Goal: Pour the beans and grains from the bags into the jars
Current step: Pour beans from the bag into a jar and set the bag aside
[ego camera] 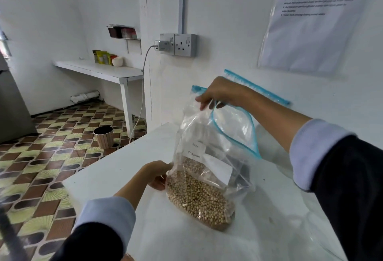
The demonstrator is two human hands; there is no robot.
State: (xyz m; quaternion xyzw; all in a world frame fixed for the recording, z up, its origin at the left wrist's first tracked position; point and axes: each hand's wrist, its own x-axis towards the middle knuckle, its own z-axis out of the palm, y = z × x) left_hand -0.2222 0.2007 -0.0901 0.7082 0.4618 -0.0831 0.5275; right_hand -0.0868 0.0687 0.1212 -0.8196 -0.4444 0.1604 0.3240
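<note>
A clear zip bag [209,150] with a blue seal strip stands on the white table [128,182]. Its lower part is full of pale round beans [199,198], and a white label reads "Date" and "Contents". My right hand [219,92] pinches the bag's top edge from above and holds the mouth partly apart. My left hand [157,174] grips the bag's lower left side, next to the beans. Something dark shows through the plastic behind the bag; I cannot tell what it is. No jar is plainly visible.
A second blue-striped bag edge [257,86] sticks up by the wall behind my right hand. A wall socket with a plugged charger [178,45] and its cable hang at left. A small bin [103,136] stands on the patterned floor. A laminated sheet [310,18] hangs on the wall.
</note>
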